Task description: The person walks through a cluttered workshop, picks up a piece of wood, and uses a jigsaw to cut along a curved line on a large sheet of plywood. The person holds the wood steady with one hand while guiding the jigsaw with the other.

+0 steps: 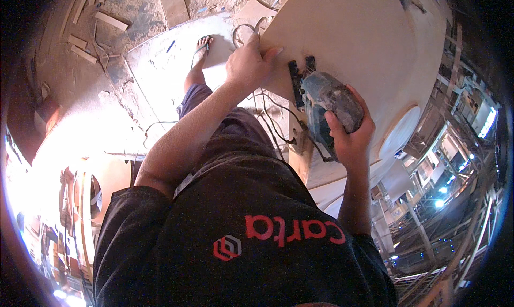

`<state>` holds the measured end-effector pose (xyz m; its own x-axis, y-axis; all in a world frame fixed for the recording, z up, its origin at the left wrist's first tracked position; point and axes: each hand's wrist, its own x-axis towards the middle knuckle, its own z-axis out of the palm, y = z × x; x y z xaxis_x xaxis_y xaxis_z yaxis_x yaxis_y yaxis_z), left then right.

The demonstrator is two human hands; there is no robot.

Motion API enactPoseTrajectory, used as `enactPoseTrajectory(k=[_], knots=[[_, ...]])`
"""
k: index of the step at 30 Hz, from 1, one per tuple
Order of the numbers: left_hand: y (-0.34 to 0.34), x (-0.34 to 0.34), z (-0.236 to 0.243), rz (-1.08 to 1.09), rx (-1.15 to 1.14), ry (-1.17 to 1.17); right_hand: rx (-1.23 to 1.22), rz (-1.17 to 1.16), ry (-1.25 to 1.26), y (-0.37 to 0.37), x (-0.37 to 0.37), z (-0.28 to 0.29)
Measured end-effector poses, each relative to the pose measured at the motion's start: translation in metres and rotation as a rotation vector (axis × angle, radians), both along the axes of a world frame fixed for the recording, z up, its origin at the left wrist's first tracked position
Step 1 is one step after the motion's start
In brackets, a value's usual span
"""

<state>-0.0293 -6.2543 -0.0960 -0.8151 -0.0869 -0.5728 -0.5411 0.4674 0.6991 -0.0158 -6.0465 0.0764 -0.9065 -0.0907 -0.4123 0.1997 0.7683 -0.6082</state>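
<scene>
A grey, dusty power tool (329, 87), apparently a jigsaw, rests on a large pale wooden board (364, 28), its black base plate near the board's near-left edge. My right hand (350, 130) is closed around the tool's body. My left hand (249, 63) is on the board's left edge, left of the tool, fingers bent over it and thumb out along the surface. Black cables (267, 114) hang below the board beside the tool. An oval cut shape (399, 130) shows on the board's right part.
My sandalled foot (202, 45) stands on a pale sheet (155, 60) on the dusty floor. Wood offcuts (111, 20) lie scattered at the upper left. Curved wooden pieces (83, 189) stand at the lower left. Boards and framework (417, 205) fill the right side.
</scene>
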Motion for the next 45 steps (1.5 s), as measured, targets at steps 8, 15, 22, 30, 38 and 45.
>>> enactPoseTrajectory(k=[8,15,22,30,38,45], knots=[[-0.001,-0.002,0.001,-0.012,0.014,-0.039,-0.031,-0.133,-0.047,-0.012,0.001,0.003],[-0.001,-0.003,0.002,-0.034,0.016,-0.055,0.050,-0.061,0.024,-0.005,0.005,-0.004],[0.000,-0.001,0.000,-0.028,0.009,-0.018,0.059,-0.118,0.012,-0.012,0.007,0.000],[-0.001,-0.001,-0.002,-0.036,0.025,-0.012,0.045,-0.094,0.019,-0.012,0.003,0.000],[-0.001,0.001,-0.007,-0.006,0.051,0.036,0.029,-0.091,0.011,-0.015,-0.002,0.000],[-0.001,-0.002,-0.004,-0.039,0.039,0.010,-0.004,-0.209,-0.058,-0.026,-0.008,0.006]])
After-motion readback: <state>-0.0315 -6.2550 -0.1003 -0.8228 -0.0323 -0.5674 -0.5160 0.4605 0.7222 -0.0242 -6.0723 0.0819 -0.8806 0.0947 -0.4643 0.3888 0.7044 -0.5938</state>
